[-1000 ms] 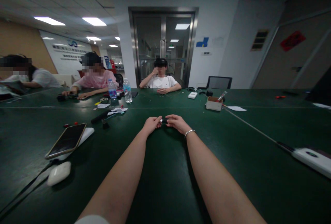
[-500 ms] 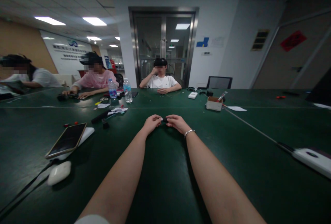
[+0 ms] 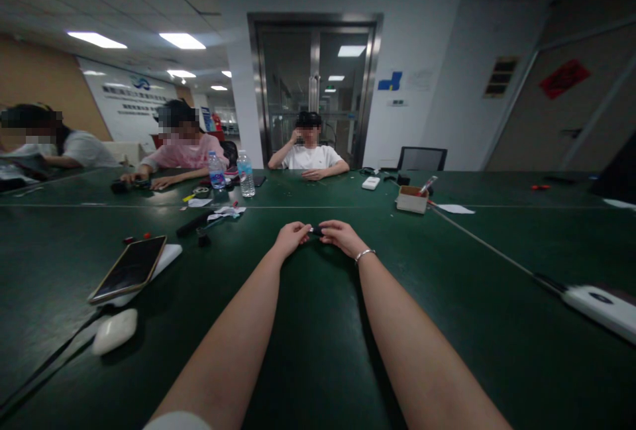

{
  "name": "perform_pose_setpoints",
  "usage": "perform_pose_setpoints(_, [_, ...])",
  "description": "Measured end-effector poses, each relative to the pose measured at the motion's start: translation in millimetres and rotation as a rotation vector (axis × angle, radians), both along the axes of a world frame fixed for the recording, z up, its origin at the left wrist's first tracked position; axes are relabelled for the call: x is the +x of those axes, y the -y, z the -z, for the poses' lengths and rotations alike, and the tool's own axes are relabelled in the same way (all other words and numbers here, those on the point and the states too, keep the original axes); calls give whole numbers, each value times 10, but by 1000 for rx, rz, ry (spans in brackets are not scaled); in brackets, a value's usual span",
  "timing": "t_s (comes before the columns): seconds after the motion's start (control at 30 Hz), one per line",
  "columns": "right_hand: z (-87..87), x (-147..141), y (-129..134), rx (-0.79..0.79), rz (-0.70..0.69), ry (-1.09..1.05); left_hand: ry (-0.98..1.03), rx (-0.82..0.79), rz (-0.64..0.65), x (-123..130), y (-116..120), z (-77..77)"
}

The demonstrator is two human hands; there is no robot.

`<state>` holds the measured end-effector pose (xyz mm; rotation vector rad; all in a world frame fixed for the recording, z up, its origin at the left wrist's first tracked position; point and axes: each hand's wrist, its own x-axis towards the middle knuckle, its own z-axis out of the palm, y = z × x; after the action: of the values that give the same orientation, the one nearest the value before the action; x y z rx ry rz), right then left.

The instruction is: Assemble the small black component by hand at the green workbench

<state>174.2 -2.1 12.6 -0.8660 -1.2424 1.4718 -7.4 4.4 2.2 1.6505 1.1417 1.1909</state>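
One small black object (image 3: 317, 230) with a bright end, pinched between two sets of fingertips over the middle of the green table (image 3: 318, 350); too small to tell exactly what, or whether touching the tabletop. Fingers and thumb of the left hand (image 3: 292, 239) closed on the bright end, those of the right hand (image 3: 342, 234) closed on the dark end, with the two hands near each other but apart. Step in hand, by the look of it: two-handed fingertip handling of both ends at once. For any next move, probably needed: a light but firm pinch from each side, with both ends in line. By count, going outward: one bracelet (image 3: 365, 256) just behind the right hand; to the left, one phone (image 3: 130, 271) lying over one white slab (image 3: 169, 260), with one earphone case (image 3: 115, 332) near both; at the right edge, one white device (image 3: 599, 301), partly cut off; farther away, one small open box (image 3: 411, 202) with several items inside and two plastic bottles (image 3: 245, 177) upright side by side. Beyond, at least three seated people (image 3: 315, 158) and one chair (image 3: 422, 158).
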Motion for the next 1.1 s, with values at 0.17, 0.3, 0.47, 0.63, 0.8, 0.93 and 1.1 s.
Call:
perform_pose_setpoints(0.17, [-16, 7, 29, 13, -6, 9, -66, -13, -11, -20, -8, -5])
perform_pose_setpoints(0.3, [-23, 14, 51, 32, -27, 1, -112, -24, -33, -23, 0, -20])
perform_pose_setpoints(0.47, [-12, 13, 39, 40, -38, -11, -134, -28, -82, -5, 16, -36])
perform_pose_setpoints(0.63, [-17, 12, 43, 36, -43, -4, -204, 8, -136, 5, 56, -68])
perform_pose_setpoints(0.8, [-36, 14, 62, 48, -60, -8, -264, 49, -173, 1, 96, -103])
perform_pose_setpoints(0.93, [-40, 9, 63, 36, -52, -9, -215, 21, -147, 6, 78, -84])
perform_pose_setpoints(1.1, [-43, 0, 67, 32, -37, 2, -115, -27, -134, 13, 27, -36])
